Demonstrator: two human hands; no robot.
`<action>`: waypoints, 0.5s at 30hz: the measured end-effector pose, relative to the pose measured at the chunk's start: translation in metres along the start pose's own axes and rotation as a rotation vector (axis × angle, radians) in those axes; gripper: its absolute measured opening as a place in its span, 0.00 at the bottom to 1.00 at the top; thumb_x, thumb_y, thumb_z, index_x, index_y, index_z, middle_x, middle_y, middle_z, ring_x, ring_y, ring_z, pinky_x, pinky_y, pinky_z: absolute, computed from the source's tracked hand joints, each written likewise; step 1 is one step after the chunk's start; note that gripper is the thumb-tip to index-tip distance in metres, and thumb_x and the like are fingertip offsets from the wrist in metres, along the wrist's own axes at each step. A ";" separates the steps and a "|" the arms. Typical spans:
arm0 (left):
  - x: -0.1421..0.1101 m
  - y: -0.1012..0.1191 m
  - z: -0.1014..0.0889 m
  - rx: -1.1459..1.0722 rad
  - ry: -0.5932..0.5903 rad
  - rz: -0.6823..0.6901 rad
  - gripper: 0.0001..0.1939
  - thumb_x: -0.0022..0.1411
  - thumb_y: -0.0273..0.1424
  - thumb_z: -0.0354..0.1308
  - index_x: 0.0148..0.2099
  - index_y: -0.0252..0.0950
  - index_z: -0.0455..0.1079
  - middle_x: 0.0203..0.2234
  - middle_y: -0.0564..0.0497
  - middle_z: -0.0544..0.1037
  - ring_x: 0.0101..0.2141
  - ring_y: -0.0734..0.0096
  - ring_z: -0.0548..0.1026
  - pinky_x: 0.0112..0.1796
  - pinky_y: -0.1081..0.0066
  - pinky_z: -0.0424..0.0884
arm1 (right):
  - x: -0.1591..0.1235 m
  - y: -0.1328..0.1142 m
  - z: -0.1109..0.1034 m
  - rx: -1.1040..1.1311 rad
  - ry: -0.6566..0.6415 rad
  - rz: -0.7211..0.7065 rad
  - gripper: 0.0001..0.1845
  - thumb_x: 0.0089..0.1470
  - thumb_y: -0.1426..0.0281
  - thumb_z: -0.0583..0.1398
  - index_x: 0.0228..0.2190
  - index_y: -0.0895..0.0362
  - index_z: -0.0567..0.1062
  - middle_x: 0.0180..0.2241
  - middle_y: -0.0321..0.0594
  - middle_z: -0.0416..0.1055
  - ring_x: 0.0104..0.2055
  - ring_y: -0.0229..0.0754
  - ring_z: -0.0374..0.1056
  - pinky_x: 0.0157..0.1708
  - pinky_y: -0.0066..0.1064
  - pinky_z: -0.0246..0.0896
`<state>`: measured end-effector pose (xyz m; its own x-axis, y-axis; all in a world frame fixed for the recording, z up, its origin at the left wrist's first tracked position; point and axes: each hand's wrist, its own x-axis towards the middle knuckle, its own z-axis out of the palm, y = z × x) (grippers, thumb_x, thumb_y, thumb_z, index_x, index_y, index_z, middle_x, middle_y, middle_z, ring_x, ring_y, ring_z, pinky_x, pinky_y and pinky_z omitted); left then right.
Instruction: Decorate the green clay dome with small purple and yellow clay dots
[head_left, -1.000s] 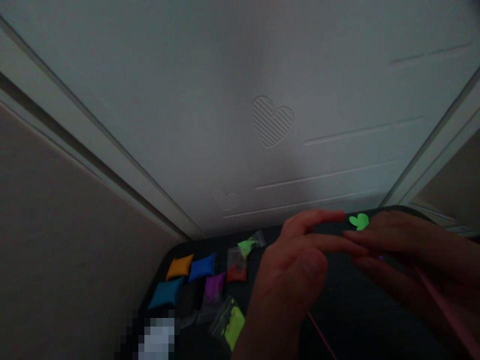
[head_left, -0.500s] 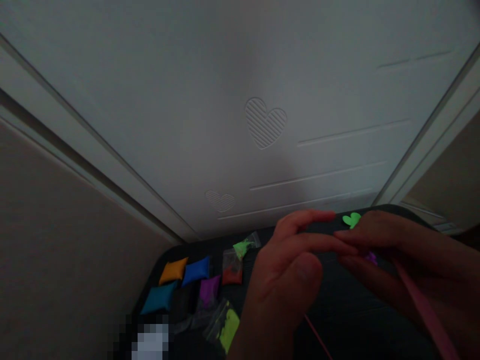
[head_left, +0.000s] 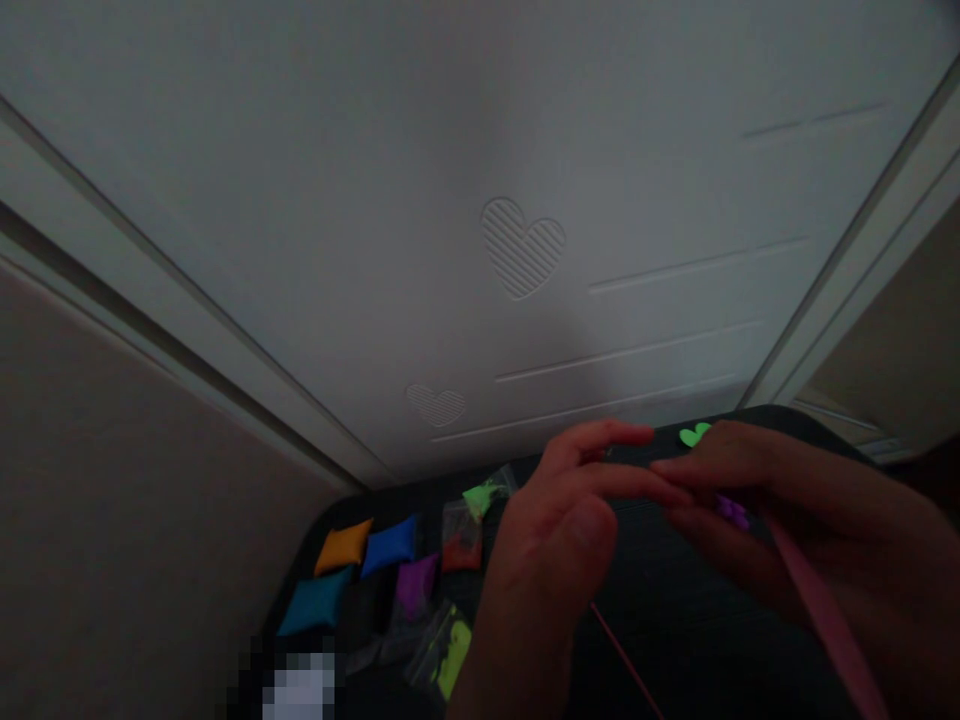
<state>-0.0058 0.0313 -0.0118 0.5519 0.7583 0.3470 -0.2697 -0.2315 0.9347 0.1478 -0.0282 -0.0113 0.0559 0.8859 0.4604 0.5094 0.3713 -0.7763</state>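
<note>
My left hand (head_left: 547, 560) is raised over the table with its fingers stretched out and apart. The tip of one finger meets the pinched fingertips of my right hand (head_left: 802, 540). Whatever may lie between those tips is hidden. A long flat pink strip, perhaps a clay tool (head_left: 821, 610), runs along the palm of my right hand, held in it. Below the hands, a thin pink stick (head_left: 626, 660) slants across the dark table. Partly behind my right hand are a bright green heart-like piece (head_left: 694, 435) and a small purple piece (head_left: 733, 511).
Soft packets lie on the dark table (head_left: 675, 610): orange (head_left: 343, 547), blue (head_left: 390, 547), teal (head_left: 315, 602), black (head_left: 364, 610) and purple (head_left: 416, 585). Clear bags hold red (head_left: 461, 553), green (head_left: 480, 498) and yellow (head_left: 452, 655) material. A white door (head_left: 360, 250) stands directly behind.
Both hands appear slightly farther left in the view, still touching at the fingertips. The view itself has shifted a little. The packets stay where they were.
</note>
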 end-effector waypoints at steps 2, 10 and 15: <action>0.000 -0.001 0.001 0.014 -0.008 0.015 0.22 0.58 0.46 0.46 0.33 0.38 0.76 0.44 0.48 0.71 0.48 0.58 0.65 0.50 0.64 0.58 | 0.000 0.001 0.001 -0.019 0.031 0.014 0.06 0.47 0.63 0.61 0.32 0.44 0.71 0.28 0.28 0.71 0.27 0.34 0.69 0.23 0.23 0.63; -0.001 0.000 0.005 -0.082 0.006 -0.022 0.22 0.59 0.45 0.45 0.39 0.38 0.75 0.46 0.47 0.70 0.50 0.53 0.64 0.52 0.57 0.56 | -0.003 0.001 0.004 0.005 0.053 0.070 0.08 0.48 0.66 0.61 0.33 0.46 0.72 0.30 0.29 0.73 0.28 0.34 0.71 0.25 0.22 0.64; -0.004 0.004 0.005 -0.104 0.034 -0.062 0.24 0.62 0.43 0.40 0.37 0.38 0.75 0.46 0.47 0.70 0.51 0.55 0.63 0.54 0.58 0.53 | 0.000 0.002 0.000 0.102 -0.057 0.043 0.11 0.51 0.66 0.59 0.38 0.43 0.72 0.38 0.30 0.73 0.37 0.36 0.71 0.34 0.24 0.67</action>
<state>-0.0049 0.0240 -0.0093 0.5433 0.7901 0.2840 -0.3169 -0.1202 0.9408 0.1487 -0.0274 -0.0126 0.0256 0.9150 0.4026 0.4170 0.3563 -0.8362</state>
